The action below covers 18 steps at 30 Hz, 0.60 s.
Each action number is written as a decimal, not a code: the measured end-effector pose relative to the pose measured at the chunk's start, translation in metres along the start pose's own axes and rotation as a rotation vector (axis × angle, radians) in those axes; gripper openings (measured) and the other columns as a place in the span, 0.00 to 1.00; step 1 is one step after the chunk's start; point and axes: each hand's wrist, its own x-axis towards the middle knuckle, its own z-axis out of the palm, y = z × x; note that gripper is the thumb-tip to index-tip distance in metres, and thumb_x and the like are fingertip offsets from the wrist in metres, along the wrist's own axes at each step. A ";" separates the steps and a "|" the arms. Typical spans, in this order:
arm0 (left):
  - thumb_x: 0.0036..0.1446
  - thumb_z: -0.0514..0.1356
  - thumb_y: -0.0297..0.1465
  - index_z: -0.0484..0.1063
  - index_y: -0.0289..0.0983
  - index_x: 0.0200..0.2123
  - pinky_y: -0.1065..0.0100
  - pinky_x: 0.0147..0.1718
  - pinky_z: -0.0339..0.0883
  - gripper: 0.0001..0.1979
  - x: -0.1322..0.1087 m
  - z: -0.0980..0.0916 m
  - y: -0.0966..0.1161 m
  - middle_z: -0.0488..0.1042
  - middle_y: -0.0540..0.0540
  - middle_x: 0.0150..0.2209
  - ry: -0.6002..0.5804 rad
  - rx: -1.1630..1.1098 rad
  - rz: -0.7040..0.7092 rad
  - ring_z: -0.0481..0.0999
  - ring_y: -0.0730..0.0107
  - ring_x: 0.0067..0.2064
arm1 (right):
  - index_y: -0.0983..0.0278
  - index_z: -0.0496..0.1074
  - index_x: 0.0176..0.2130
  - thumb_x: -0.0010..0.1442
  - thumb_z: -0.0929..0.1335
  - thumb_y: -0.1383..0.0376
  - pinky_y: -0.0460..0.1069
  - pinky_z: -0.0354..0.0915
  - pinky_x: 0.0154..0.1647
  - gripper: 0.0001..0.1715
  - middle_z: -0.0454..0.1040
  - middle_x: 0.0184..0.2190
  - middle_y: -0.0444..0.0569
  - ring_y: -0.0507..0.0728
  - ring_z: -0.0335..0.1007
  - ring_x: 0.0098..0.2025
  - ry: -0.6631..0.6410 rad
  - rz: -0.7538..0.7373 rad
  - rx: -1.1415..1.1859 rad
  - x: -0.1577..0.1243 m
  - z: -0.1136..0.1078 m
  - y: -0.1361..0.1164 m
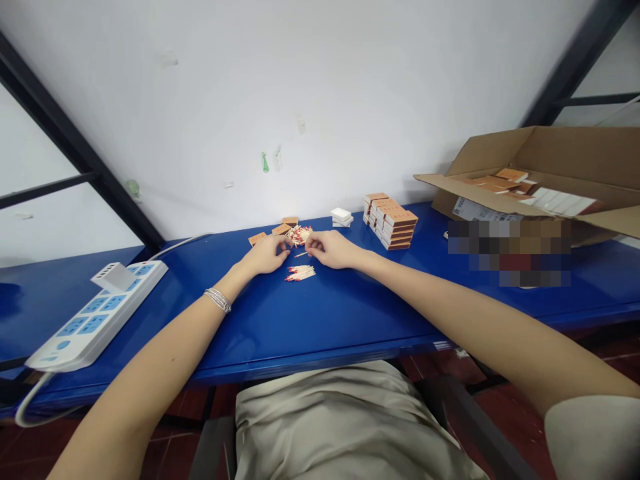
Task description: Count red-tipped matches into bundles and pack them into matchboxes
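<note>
Loose red-tipped matches lie in a heap [301, 235] near the wall, just beyond and between my two hands. Closer to me, a smaller bundle of matches [301, 272] is lined up side by side, with most red heads to the left. My left hand [270, 254] rests at the left of the heap, fingers bent, with thumb and forefinger apart. On the other side, my right hand [334, 249] pinches a single match [301, 255], its red head pointing left above the bundle. Orange matchbox covers [258, 238] lie behind my left hand.
White matchbox trays [341, 217] are stacked near the wall. Beside them stand piled matchboxes [393, 221]. An open cardboard box [480, 189] holding more matchboxes is at the right. A white power strip [103, 319] with a cable lies left on the blue table [320, 320].
</note>
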 end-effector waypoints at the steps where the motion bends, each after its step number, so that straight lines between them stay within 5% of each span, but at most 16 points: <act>1: 0.56 0.58 0.28 0.74 0.36 0.46 0.64 0.37 0.67 0.14 0.000 0.000 0.000 0.77 0.45 0.38 0.002 -0.003 0.001 0.73 0.67 0.33 | 0.67 0.75 0.36 0.57 0.66 0.76 0.45 0.65 0.37 0.10 0.79 0.32 0.48 0.52 0.74 0.33 0.010 0.007 0.024 0.000 0.000 -0.001; 8: 0.56 0.58 0.28 0.75 0.36 0.45 0.63 0.37 0.68 0.13 0.000 0.002 -0.002 0.77 0.44 0.38 0.016 -0.004 0.012 0.74 0.67 0.33 | 0.67 0.77 0.37 0.55 0.68 0.76 0.44 0.68 0.38 0.10 0.80 0.32 0.48 0.52 0.76 0.34 -0.004 0.042 0.099 0.002 0.004 0.002; 18: 0.55 0.58 0.28 0.75 0.36 0.44 0.64 0.35 0.67 0.13 0.000 0.000 0.001 0.77 0.45 0.35 0.002 -0.001 0.008 0.72 0.68 0.32 | 0.66 0.79 0.36 0.57 0.65 0.78 0.48 0.64 0.42 0.14 0.81 0.37 0.53 0.57 0.75 0.40 -0.032 -0.049 -0.241 0.002 0.007 0.006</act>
